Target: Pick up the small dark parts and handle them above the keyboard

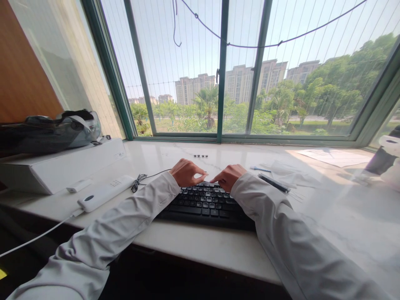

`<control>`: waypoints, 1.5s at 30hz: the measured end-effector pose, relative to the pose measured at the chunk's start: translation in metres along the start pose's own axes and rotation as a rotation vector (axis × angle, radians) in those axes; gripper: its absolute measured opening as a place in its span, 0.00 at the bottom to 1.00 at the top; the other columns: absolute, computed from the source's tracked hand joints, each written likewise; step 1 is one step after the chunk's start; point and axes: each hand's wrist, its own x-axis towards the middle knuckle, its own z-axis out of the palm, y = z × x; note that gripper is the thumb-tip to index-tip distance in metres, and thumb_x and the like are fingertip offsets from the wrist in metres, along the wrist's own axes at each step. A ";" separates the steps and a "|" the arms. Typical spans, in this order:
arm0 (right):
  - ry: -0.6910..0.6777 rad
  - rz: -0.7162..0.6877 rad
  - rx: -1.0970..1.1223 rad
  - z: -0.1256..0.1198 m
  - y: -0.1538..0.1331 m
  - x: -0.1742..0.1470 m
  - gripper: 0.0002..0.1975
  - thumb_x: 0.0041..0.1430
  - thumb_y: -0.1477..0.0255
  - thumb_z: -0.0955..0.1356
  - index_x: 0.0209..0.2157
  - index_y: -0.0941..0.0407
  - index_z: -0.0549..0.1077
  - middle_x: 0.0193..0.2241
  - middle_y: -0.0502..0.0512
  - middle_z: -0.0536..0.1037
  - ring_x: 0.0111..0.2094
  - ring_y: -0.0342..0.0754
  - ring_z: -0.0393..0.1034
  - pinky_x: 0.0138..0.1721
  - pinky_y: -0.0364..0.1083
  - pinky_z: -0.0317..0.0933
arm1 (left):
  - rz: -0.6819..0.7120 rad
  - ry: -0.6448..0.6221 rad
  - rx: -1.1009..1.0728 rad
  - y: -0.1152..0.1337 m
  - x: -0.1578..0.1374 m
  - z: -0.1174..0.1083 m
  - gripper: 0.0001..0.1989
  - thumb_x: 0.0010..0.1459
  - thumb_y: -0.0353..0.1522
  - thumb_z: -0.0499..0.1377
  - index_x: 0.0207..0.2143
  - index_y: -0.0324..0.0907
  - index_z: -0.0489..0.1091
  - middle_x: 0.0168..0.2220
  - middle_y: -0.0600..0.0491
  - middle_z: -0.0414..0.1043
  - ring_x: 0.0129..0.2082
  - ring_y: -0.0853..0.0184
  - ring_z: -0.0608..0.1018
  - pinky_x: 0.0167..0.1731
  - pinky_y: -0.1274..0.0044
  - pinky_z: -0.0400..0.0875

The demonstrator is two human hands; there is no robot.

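A black keyboard [203,204] lies near the front edge of the white marble sill, partly covered by my forearms. Above its back edge, my left hand [187,172] pinches thumb and forefinger together at a tiny pale bit, too small to name. My right hand [230,176] is curled over the keyboard's upper right, its index finger pointing left toward the left fingertips. Whatever its other fingers hold is hidden. Behind my hands, several small black keycaps [201,156] sit in a row. A thin black cable [140,179] lies coiled to the left.
A white power strip [106,193], a white box [71,162] and a dark bag [53,131] are at the left. On the right lie a blue-tipped stick [261,169], a dark bundle [274,183], clear plastic [292,175] and paper [333,157]. Windows stand behind.
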 end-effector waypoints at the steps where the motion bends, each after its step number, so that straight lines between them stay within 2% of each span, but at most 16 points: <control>1: -0.002 0.001 0.003 0.001 0.000 0.001 0.17 0.55 0.71 0.65 0.45 0.43 0.78 0.34 0.54 0.81 0.35 0.52 0.74 0.34 0.46 0.60 | 0.001 0.003 -0.001 0.000 0.000 0.000 0.12 0.57 0.38 0.56 0.37 0.50 0.80 0.32 0.53 0.80 0.32 0.64 0.80 0.29 0.78 0.67; 4: -0.004 0.025 0.000 0.004 0.001 0.003 0.16 0.55 0.70 0.65 0.42 0.41 0.79 0.34 0.53 0.81 0.34 0.52 0.74 0.33 0.46 0.60 | -0.004 0.017 -0.002 0.000 0.000 -0.001 0.12 0.57 0.38 0.57 0.36 0.49 0.80 0.32 0.53 0.80 0.32 0.64 0.80 0.29 0.78 0.67; 10: 0.094 0.156 0.009 0.009 0.009 0.008 0.15 0.57 0.68 0.63 0.42 0.40 0.78 0.35 0.51 0.81 0.37 0.51 0.74 0.36 0.46 0.62 | -0.040 0.014 0.014 -0.002 0.000 0.000 0.12 0.57 0.38 0.57 0.36 0.51 0.80 0.33 0.54 0.80 0.33 0.64 0.80 0.29 0.77 0.67; 14: 0.040 0.135 0.041 0.014 0.011 0.010 0.15 0.57 0.57 0.65 0.45 0.39 0.76 0.36 0.50 0.80 0.37 0.49 0.73 0.37 0.45 0.61 | -0.038 -0.008 0.023 -0.002 0.000 0.002 0.12 0.57 0.39 0.56 0.37 0.51 0.80 0.33 0.54 0.80 0.33 0.64 0.80 0.30 0.77 0.67; 18: -0.029 0.130 0.064 0.017 0.008 0.013 0.16 0.53 0.51 0.67 0.40 0.40 0.78 0.35 0.49 0.79 0.38 0.48 0.73 0.37 0.44 0.61 | -0.038 -0.004 0.025 -0.002 0.000 0.001 0.12 0.57 0.38 0.56 0.36 0.50 0.80 0.33 0.54 0.80 0.33 0.65 0.80 0.30 0.78 0.67; 28: -0.087 0.103 0.032 0.012 0.000 0.014 0.14 0.56 0.56 0.66 0.42 0.43 0.78 0.36 0.51 0.80 0.39 0.49 0.73 0.37 0.45 0.62 | -0.046 -0.004 0.038 -0.003 0.000 0.002 0.12 0.57 0.39 0.56 0.36 0.51 0.80 0.33 0.54 0.80 0.33 0.64 0.80 0.30 0.77 0.67; 45: -0.077 0.106 0.027 0.011 0.000 0.013 0.15 0.56 0.56 0.66 0.42 0.43 0.78 0.36 0.51 0.80 0.39 0.49 0.73 0.37 0.44 0.62 | -0.061 -0.022 0.034 -0.004 0.000 0.003 0.12 0.58 0.39 0.56 0.36 0.52 0.79 0.33 0.55 0.80 0.33 0.64 0.80 0.31 0.77 0.67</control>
